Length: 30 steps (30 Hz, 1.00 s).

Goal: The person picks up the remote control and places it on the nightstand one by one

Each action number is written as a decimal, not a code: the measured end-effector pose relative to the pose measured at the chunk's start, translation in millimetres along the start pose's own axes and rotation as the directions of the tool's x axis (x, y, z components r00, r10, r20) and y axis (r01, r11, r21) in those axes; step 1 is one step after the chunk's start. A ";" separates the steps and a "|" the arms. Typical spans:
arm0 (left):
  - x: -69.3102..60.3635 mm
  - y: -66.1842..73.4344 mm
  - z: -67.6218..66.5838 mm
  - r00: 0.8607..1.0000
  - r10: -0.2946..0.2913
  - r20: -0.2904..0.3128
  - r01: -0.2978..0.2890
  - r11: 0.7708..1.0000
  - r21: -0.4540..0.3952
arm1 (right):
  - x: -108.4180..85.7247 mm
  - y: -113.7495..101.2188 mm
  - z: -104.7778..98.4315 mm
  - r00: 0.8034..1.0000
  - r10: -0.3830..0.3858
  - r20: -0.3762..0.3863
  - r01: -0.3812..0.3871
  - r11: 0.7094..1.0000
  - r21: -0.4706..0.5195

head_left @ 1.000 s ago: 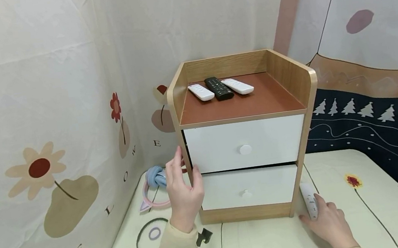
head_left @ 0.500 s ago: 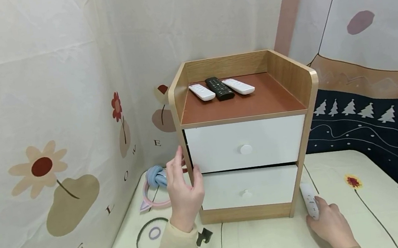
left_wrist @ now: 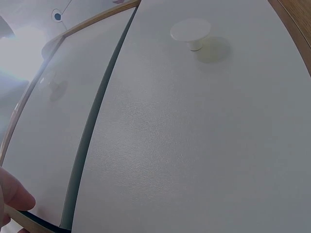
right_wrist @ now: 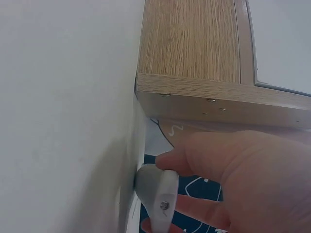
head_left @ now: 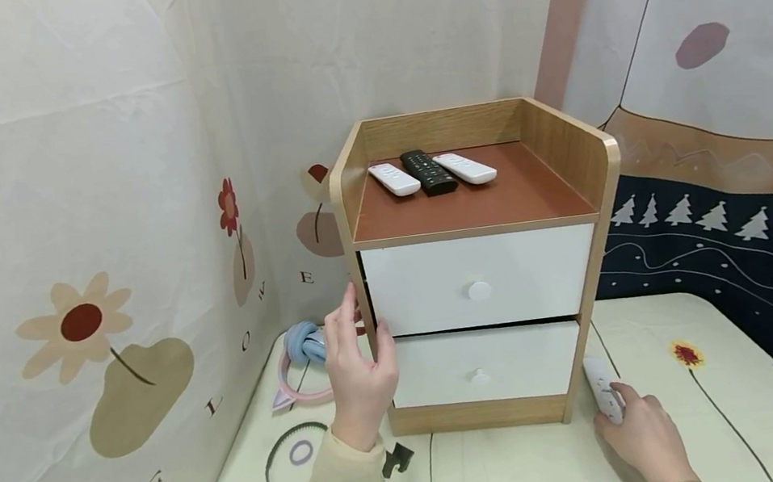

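Note:
A small wooden cabinet (head_left: 500, 413) with two white drawers stands upright on the cloth-covered surface. My left hand (head_left: 361, 379) holds its left side panel, thumb at the front edge and fingers along the outer side. In the left wrist view the thumb (left_wrist: 18, 196) lies by that edge, close to the drawer fronts. To the right of the cabinet, my right hand (head_left: 645, 435) grips a white remote control (head_left: 602, 388) by its near end, thumb and fingers on either side. The remote (right_wrist: 158, 191) lies against the cloth surface in the right wrist view.
On the cabinet's brown top lie a white remote (head_left: 395, 180), a black remote (head_left: 429, 173) and another white remote (head_left: 467, 168). Left of it are a blue knotted band (head_left: 305, 343), a pink headband (head_left: 310, 398), a dark headband (head_left: 269, 464), a purple ring (head_left: 300, 452) and a black clip (head_left: 397, 459).
My right thumb has drawn in slightly towards the remote. The left hand keeps its place on the cabinet, and the head view has shifted very slightly.

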<state>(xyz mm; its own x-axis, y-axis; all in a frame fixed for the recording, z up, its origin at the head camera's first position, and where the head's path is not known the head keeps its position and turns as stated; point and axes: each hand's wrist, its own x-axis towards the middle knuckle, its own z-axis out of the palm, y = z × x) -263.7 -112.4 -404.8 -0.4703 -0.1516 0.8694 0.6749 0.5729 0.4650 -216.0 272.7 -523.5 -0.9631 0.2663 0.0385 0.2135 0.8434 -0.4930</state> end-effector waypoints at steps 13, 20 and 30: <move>-0.9 -0.1 0.7 1.000 -0.016 0.001 0.016 1.000 -0.002 | -3.8 -7.6 -11.6 0.994 -0.007 -0.105 0.014 0.998 0.068; -1.3 0.7 0.9 1.000 -0.022 0.002 0.022 1.000 -0.002 | -14.1 -25.0 -24.6 0.964 0.029 -0.265 0.006 0.992 0.130; -1.4 -1.1 1.1 1.000 -0.020 -0.002 0.020 1.000 -0.007 | -30.2 -49.8 -42.7 0.877 0.012 -0.481 0.094 0.976 0.196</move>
<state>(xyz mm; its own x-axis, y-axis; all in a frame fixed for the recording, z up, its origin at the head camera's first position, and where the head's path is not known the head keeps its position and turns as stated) -264.4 -112.0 -406.7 -0.4826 -0.1646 0.8602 0.6692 0.5644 0.4834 -190.5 242.6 -462.9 -0.7630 0.4677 0.4462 0.0854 0.7572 -0.6476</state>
